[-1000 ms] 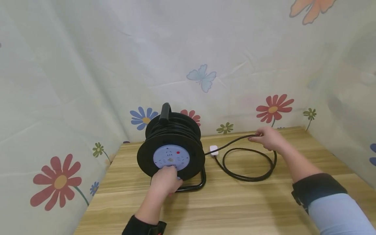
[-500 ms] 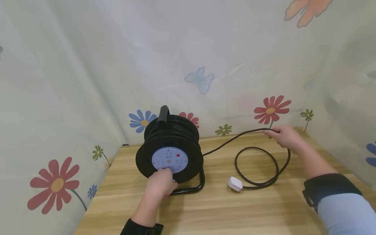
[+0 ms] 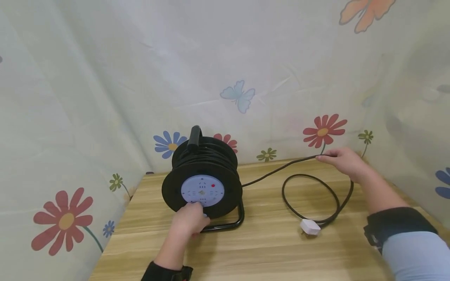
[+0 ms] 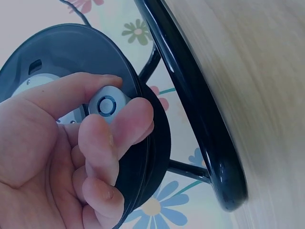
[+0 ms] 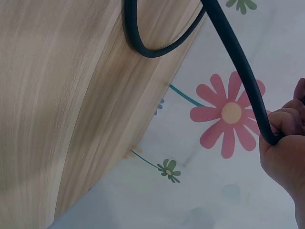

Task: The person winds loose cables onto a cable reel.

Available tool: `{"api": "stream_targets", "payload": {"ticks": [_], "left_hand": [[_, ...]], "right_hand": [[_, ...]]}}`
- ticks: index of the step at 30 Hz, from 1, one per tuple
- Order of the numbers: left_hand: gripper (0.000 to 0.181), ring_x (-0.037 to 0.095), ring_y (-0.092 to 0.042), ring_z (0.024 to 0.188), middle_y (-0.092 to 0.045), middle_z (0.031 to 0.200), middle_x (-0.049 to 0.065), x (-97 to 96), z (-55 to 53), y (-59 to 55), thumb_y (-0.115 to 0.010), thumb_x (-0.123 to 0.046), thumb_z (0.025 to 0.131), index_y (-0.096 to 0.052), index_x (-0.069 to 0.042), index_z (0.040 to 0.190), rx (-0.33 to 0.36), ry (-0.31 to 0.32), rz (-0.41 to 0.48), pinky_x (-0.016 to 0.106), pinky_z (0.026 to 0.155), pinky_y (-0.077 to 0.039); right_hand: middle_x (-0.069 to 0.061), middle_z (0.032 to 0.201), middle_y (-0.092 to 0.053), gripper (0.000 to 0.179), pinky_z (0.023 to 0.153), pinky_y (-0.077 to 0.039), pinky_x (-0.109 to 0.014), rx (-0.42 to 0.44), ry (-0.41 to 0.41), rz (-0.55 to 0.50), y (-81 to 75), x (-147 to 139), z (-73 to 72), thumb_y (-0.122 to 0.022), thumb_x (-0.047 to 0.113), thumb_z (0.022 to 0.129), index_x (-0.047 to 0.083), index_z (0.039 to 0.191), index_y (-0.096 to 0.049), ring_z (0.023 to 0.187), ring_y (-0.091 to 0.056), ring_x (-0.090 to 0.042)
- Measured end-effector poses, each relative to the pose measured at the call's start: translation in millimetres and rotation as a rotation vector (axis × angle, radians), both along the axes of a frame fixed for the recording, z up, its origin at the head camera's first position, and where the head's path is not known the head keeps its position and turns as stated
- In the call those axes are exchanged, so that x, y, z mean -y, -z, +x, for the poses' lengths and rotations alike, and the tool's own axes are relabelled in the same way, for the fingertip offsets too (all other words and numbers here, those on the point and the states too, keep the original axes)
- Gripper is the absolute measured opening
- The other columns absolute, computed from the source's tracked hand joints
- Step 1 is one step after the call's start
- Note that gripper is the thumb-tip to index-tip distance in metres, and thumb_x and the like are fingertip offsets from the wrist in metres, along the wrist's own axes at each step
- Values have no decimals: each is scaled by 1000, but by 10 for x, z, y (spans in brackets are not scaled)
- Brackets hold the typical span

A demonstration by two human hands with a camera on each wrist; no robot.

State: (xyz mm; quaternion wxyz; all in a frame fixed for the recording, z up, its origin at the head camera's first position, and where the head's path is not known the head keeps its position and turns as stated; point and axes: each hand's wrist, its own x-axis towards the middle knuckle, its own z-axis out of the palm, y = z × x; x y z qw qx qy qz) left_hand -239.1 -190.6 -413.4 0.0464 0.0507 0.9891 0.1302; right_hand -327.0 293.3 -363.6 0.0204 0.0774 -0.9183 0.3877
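Observation:
A black cable reel (image 3: 171,191) stands on the table with dark cable wound on its drum and a pale socket panel (image 3: 211,200) facing me. My left hand (image 3: 190,219) is at the lower edge of this panel. In the left wrist view, thumb and fingers pinch a grey round crank knob (image 4: 106,106). Off to the right, my right hand (image 3: 346,163) grips the black cable (image 3: 277,170), which runs up from the reel's right side. Past this hand the cable drops to a loop on the wood, ending in a white plug (image 3: 310,227).
The reel has a black tube stand (image 3: 228,225) and a carrying handle (image 3: 194,138) on top. A pale flowered curtain (image 3: 274,78) rises behind and beside the wooden table (image 3: 260,253).
My right hand has moved right, drawing the cable along. The plug has slid from beside the reel to the right and nearer me. My left hand stays at the knob.

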Motion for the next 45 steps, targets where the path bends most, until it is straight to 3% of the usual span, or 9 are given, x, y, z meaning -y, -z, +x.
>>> {"api": "stream_targets", "payload": {"ticks": [6, 15, 23, 31, 38, 45], "left_hand": [[25, 14, -53, 35, -57, 50, 2, 83, -19, 28, -66, -28, 84, -58, -8, 72, 34, -25, 57, 33, 50, -45], [29, 13, -55, 37, -55, 41, -2, 272, -31, 61, -62, -30, 82, -56, -11, 62, 26, -26, 45, 37, 63, -50], [28, 15, -56, 39, -58, 47, 2, 424, -17, -53, -65, -28, 83, -56, -7, 67, 66, -73, 115, 36, 60, -50], [26, 17, -58, 45, -60, 52, 4, 557, -14, -169, -62, -28, 86, -58, -5, 76, 91, -98, 124, 39, 64, -50], [27, 17, -57, 47, -59, 52, 3, 593, 24, -253, -63, -27, 86, -58, -5, 71, 73, -117, 99, 37, 58, -47], [25, 17, -57, 47, -59, 54, 4, 639, 79, -344, -64, -26, 85, -59, -2, 79, 31, -156, 131, 36, 55, -46]], "right_hand": [[-24, 122, -52, 57, 92, -32, -67, -19, 4, 3, 13, 71, 9, -56, 52, 93, -1, 116, -60, 115, -42, -42], [-24, 122, -55, 56, 93, -35, -64, -24, -31, 17, 13, 220, -4, -58, 48, 93, -1, 119, -62, 115, -44, -41], [-21, 119, -58, 52, 91, -37, -62, -30, -44, 19, 32, 377, 17, -58, 46, 93, 1, 117, -63, 112, -47, -38], [-18, 115, -60, 46, 87, -41, -57, -58, -59, 7, 21, 524, 14, -59, 45, 93, 5, 112, -65, 107, -50, -34], [-16, 113, -60, 43, 88, -40, -56, -61, -66, -18, 6, 629, 40, -59, 44, 93, 6, 112, -66, 105, -50, -33], [-15, 112, -60, 42, 86, -41, -54, -59, -82, -25, -25, 745, 61, -58, 44, 94, 6, 112, -66, 104, -50, -32]]}}
